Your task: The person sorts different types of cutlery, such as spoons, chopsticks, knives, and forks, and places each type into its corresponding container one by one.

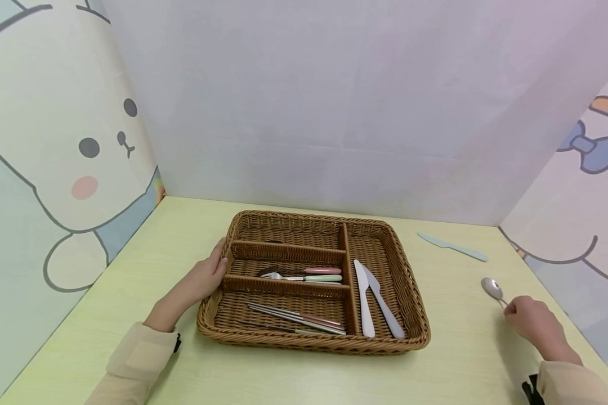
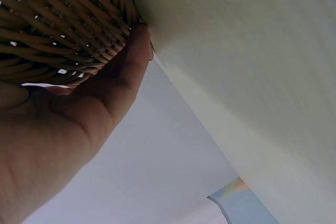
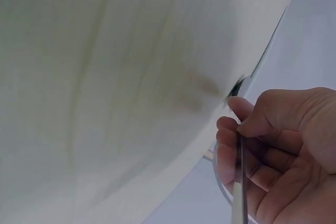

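Note:
A brown wicker cutlery tray [image 1: 311, 342] with several compartments stands in the middle of the table. At its left side my left hand [image 1: 208, 275] grips the rim, thumb at the top edge and fingers along the outer wall; the left wrist view shows this hand [image 2: 79, 114] against the woven wall [image 2: 68, 24]. Far to the right, my right hand [image 1: 537, 326] pinches a metal spoon [image 1: 492, 288], its bowl pointing away from me. In the right wrist view the spoon's handle [image 3: 240, 182] runs between thumb and fingers.
In the tray lie two knives [image 1: 365, 304] on the right, a fork [image 1: 273, 275] and other handled cutlery in the middle, and several chopsticks [image 1: 299, 319] in front. A pale green knife [image 1: 453, 246] rests on the table right of the tray. Printed cloth walls [image 1: 334, 112] surround the table.

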